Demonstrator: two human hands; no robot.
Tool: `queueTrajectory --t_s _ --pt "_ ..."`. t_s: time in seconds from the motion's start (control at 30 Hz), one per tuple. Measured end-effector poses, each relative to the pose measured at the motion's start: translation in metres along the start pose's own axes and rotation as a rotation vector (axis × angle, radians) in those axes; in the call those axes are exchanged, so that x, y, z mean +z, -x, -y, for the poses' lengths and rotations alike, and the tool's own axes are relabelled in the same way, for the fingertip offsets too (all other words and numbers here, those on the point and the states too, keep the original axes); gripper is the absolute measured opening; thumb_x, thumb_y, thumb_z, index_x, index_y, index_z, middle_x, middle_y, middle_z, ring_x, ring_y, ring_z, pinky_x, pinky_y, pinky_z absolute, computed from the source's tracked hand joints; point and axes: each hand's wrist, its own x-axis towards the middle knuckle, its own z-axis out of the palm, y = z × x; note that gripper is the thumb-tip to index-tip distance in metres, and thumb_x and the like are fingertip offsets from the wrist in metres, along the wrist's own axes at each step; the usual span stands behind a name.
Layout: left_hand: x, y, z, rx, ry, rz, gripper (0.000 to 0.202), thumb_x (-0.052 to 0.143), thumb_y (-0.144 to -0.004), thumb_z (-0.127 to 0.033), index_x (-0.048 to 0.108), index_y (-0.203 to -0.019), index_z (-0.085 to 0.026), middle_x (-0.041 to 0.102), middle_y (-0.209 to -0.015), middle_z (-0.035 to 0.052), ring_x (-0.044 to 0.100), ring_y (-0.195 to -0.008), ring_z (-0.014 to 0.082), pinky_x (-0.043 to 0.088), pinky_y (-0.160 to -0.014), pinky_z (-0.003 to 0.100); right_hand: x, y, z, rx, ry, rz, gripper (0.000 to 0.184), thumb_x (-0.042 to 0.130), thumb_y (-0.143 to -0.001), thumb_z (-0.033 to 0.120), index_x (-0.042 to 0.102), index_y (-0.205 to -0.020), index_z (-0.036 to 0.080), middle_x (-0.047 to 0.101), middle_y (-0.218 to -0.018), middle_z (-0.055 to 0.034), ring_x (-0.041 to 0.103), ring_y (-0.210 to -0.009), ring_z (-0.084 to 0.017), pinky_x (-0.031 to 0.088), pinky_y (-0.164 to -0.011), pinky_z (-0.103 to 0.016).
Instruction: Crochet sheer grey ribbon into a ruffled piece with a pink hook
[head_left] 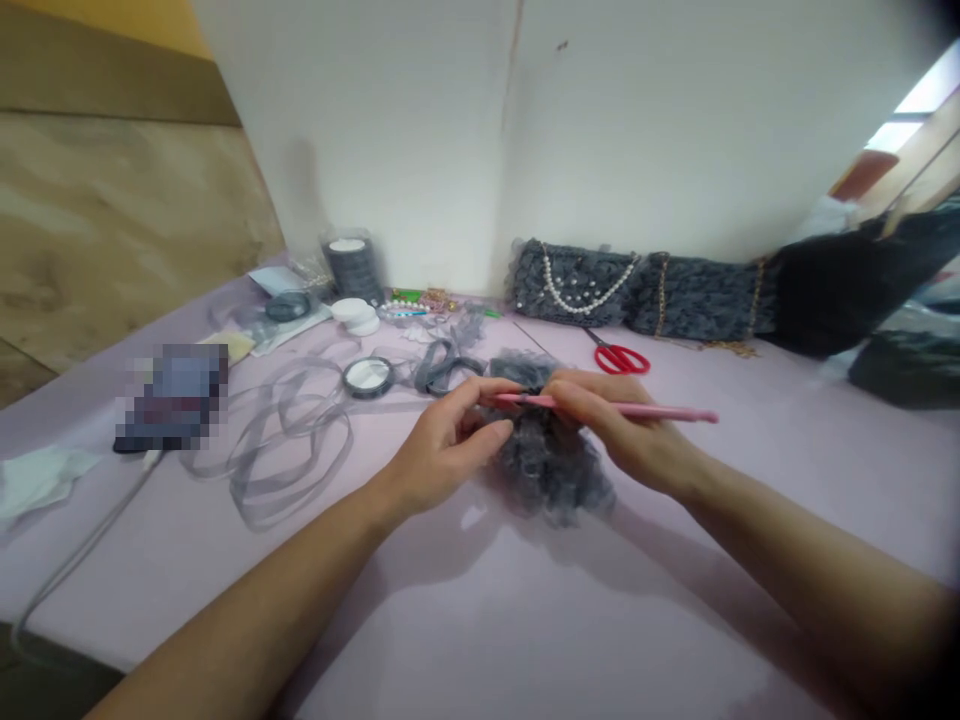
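Observation:
My right hand is closed around a pink crochet hook, whose handle end points to the right. The hook's tip reaches left to the fingers of my left hand. Between both hands hangs a ruffled dark grey crochet piece, made of sheer ribbon. My left thumb and fingers pinch its upper left edge. The stitch at the tip is hidden by my fingers. Loose grey ribbon lies in loops on the table to the left of my left hand.
Ribbon spools stand behind my left hand, near a stack of spools. Red-handled scissors lie behind my right hand. Against the wall sit a pearl-handled grey bag and a chain-handled one. A phone with a cable is at left.

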Motion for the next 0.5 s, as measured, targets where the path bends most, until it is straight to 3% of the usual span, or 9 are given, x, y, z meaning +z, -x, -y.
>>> queueTrajectory --t_s 0.1,0.2,0.33,0.5 --pt "-0.005 0.001 -0.004 0.006 -0.132 0.059 0.041 0.053 -0.089 -0.024 0.048 -0.13 -0.025 0.061 -0.118 0.0066 0.058 -0.078 0.0142 0.047 -0.067 0.028 -0.012 -0.005 -0.016 -0.033 -0.096 -0.087 0.041 0.042 -0.096 0.036 0.039 -0.058 0.019 0.041 -0.06 0.0005 0.037 -0.057 -0.012 0.028 -0.052 -0.028" --pt "-0.008 -0.002 -0.004 0.04 -0.454 0.04 0.035 0.057 -0.085 -0.02 0.058 -0.12 -0.021 0.064 -0.108 0.0051 0.058 -0.08 0.0154 0.044 -0.07 0.029 -0.019 -0.006 -0.026 -0.054 -0.177 -0.154 0.044 0.042 -0.096 0.036 0.037 -0.056 0.019 0.04 -0.06 -0.0001 0.036 -0.056 -0.013 0.028 -0.052 -0.029" --pt "-0.007 -0.004 -0.003 0.102 -0.669 0.0 0.01 0.058 -0.084 -0.018 0.066 -0.091 -0.017 0.063 -0.085 0.0011 0.057 -0.079 0.014 0.042 -0.072 0.027 -0.027 0.001 -0.033 -0.061 -0.043 -0.057 0.043 0.041 -0.098 0.04 0.04 -0.059 0.019 0.043 -0.064 -0.0007 0.039 -0.06 -0.014 0.029 -0.054 -0.029" --pt "0.001 0.0 0.001 0.187 -0.813 0.059 0.01 0.056 -0.087 -0.021 0.065 -0.092 -0.017 0.059 -0.082 0.0016 0.054 -0.072 0.0132 0.04 -0.065 0.025 -0.04 0.023 -0.028 -0.072 0.079 0.08 0.041 0.037 -0.1 0.04 0.046 -0.066 0.019 0.042 -0.062 0.0009 0.038 -0.055 -0.012 0.029 -0.05 -0.027"
